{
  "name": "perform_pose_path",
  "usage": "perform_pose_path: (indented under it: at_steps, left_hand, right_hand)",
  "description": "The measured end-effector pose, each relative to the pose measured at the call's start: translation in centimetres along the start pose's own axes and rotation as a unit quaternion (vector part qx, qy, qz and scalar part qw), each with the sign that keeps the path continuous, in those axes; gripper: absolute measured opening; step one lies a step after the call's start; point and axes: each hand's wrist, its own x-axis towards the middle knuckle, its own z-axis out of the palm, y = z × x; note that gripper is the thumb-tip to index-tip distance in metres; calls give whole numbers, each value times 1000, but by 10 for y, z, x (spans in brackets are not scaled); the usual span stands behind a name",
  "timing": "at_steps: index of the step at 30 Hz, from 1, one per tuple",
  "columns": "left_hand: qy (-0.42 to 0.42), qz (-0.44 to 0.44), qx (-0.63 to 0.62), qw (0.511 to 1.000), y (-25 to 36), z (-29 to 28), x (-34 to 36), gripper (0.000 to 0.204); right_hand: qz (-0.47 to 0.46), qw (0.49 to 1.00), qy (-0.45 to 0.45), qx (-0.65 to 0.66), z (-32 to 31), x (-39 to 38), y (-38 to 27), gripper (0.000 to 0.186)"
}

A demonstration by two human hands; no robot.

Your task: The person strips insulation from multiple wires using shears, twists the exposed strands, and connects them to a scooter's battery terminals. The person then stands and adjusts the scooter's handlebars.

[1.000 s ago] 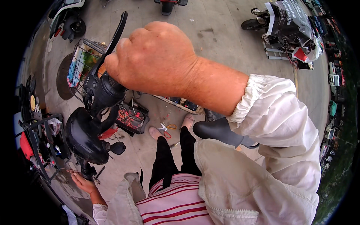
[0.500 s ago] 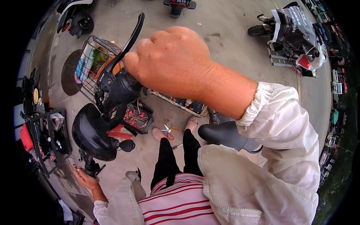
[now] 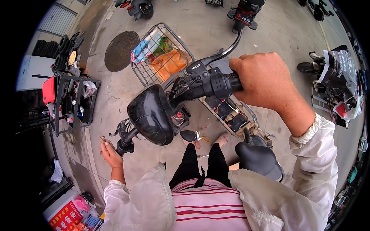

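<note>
A black handlebar with a rounded headlight-and-dash housing [image 3: 150, 115] stands before me. My right hand [image 3: 266, 79] is closed around the grip at its right end, next to the brake lever [image 3: 231, 47]. At the other end, my left hand [image 3: 111, 154] is beside the left grip [image 3: 124, 147], its fingertips together at a small brownish thing too small to make out. Below the bar, the bike's open frame [image 3: 233, 115] shows wires and parts inside. Its black saddle [image 3: 256, 158] sits to the right of my legs.
A wire basket [image 3: 185, 46] holding packages is on the bike's front. Scissors [image 3: 198, 139] with orange and red handles lie by my feet. A black metal rack [image 3: 58, 104] with tools stands at the left. Several other bikes are parked around, one under a printed cover [image 3: 339, 69].
The handlebar has turned, and my right hand on its grip appears lower and further right. My left hand stays by the left grip. The whole view has shifted, showing more of the basket.
</note>
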Motion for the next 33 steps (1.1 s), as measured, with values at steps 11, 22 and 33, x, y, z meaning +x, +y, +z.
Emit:
perform_pose_path:
  at_steps: [11,22,33]
  left_hand:
    - [59,140,98,983,-4,-2,-3,24]
    - [-109,167,117,973,8,-18,9,33]
    - [-120,125,153,973,5,-14,14,31]
  right_hand:
    - [6,999,46,-22,4,-3,1,26]
    - [11,997,67,-36,10,-8,13,23]
    - [7,994,104,-40,11,-17,21,21]
